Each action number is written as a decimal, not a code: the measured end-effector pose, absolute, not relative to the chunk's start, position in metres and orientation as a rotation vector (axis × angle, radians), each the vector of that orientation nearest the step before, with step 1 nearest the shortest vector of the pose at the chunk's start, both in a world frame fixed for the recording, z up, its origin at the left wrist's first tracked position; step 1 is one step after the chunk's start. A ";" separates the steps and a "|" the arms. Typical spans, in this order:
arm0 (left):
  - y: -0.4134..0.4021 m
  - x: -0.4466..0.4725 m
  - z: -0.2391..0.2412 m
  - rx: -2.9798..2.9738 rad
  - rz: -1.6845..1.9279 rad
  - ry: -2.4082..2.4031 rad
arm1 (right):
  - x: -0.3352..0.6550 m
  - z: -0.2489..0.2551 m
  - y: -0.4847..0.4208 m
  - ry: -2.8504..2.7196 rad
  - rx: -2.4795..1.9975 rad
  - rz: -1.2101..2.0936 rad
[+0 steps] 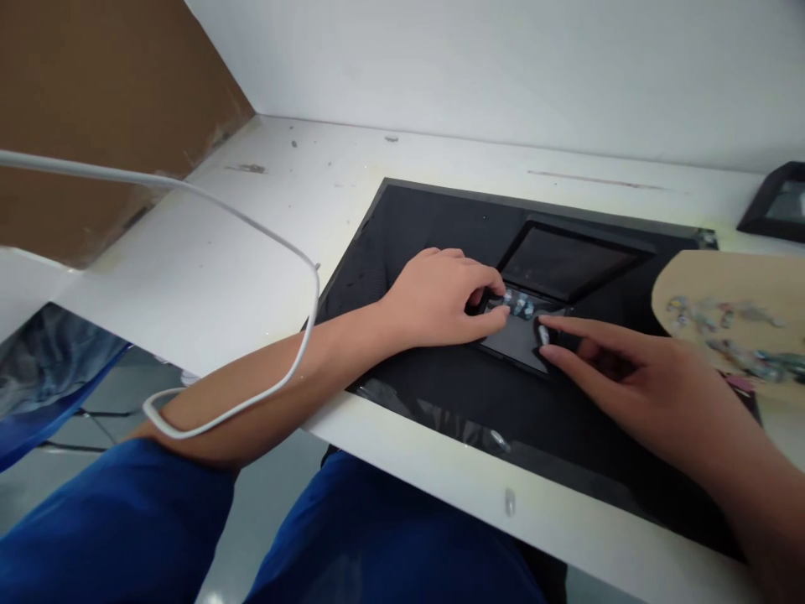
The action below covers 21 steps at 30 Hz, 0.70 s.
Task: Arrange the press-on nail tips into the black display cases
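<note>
A shallow black case (516,342) lies on a dark mat, its windowed lid (566,260) tilted back. Several small glossy decorated pieces that look like press-on nails (521,304) sit in a row along the case's far side. My left hand (444,298) is curled at the case's left end, thumb and forefinger closed on its edge beside the row. Over the right part of the case, my right hand (622,369) pinches one small pale, shiny press-on nail (544,335) with a dark edge between thumb and forefinger.
A beige rounded board (704,277) with several decorated pieces lies at right, partly overlapping the black mat (428,218). A black frame-like box (780,201) stands behind it. Loose pieces lie near the table's front edge (509,502). A white cable (251,222) loops across my left forearm.
</note>
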<state>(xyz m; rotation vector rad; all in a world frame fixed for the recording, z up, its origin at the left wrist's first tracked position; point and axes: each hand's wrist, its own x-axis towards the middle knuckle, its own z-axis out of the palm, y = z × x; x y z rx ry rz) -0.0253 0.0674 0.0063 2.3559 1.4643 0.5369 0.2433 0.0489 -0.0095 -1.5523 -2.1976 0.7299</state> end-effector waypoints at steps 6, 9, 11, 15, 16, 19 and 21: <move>0.068 -0.026 0.003 2.368 0.544 1.443 | 0.236 -0.005 0.047 -2.196 -1.551 0.720; 0.068 -0.027 0.001 2.367 0.551 1.453 | 0.232 -0.005 0.049 -2.192 -1.567 0.655; 0.068 -0.027 0.001 2.367 0.557 1.462 | 0.230 -0.007 0.052 -2.198 -1.581 0.586; 0.068 -0.028 0.000 2.368 0.576 1.474 | 0.226 -0.010 0.055 -2.230 -1.541 0.539; 0.068 -0.027 0.000 2.369 0.589 1.478 | 0.225 -0.010 0.055 -2.237 -1.517 0.545; 0.065 -0.025 0.002 2.376 0.663 1.484 | 0.223 -0.006 0.050 -2.249 -1.457 0.546; 0.061 -0.024 0.007 2.381 0.733 1.465 | 0.224 0.002 0.044 -2.273 -1.434 0.543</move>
